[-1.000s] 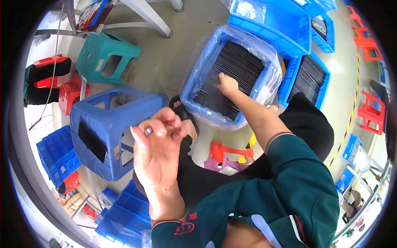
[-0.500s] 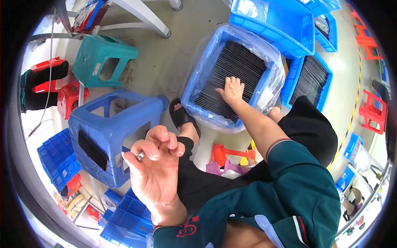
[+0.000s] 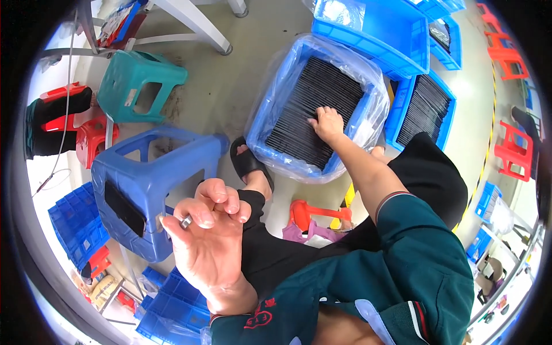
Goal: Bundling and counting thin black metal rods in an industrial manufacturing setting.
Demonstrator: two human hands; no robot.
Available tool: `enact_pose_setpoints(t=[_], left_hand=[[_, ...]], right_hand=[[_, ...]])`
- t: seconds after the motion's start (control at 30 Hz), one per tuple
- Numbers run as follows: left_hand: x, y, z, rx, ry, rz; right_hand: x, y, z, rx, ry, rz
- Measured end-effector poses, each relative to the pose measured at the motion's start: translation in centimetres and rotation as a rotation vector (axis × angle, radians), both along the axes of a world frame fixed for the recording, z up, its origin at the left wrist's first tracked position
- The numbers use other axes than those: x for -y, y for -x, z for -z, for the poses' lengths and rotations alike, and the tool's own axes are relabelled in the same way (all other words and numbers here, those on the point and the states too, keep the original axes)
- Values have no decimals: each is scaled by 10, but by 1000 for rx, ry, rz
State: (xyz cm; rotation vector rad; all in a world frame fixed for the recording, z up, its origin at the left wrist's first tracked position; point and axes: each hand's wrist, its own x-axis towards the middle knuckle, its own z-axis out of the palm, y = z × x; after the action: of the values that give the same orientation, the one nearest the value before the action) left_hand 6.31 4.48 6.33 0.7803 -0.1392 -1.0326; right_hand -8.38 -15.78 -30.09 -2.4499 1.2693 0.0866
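Floor (image 3: 253, 72) in there was plain grey, with a bright shine well to the right of the blue stool (image 3: 164, 175). Green stool (image 3: 118, 83) sat just beyond the blue one, some pale furniture legs (image 3: 195, 26) further past it. There was a red stool (image 3: 90, 144) off its far left corner, and yellow-and-black floor tape (image 3: 491, 129) way over to its right.

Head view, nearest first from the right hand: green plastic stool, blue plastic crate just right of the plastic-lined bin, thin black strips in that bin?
1. Thin black strips, beneath the right hand.
2. Blue plastic crate, right of the plastic-lined bin.
3. Green plastic stool, far left.
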Motion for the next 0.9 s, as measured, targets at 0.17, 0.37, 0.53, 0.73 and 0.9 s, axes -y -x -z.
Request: enact_pose_setpoints(t=[0.17, 0.37, 0.53, 0.73, 0.9], left_hand=[[2, 3, -1, -16, -22, -6], [8, 5, -1, -39, 2, 17], [7, 6, -2, -7, -30, -4], [6, 6, -5, 13, -24, 15], [12, 8, -3, 3, -24, 14]], right_hand=[[-7, -1, -11, -44, 20, -88], [11, 9, 7, -53, 61, -252], [19, 13, 10, -85, 119, -286], [20, 17, 11, -2, 79, -201], [26, 19, 14, -83, 77, -194]])
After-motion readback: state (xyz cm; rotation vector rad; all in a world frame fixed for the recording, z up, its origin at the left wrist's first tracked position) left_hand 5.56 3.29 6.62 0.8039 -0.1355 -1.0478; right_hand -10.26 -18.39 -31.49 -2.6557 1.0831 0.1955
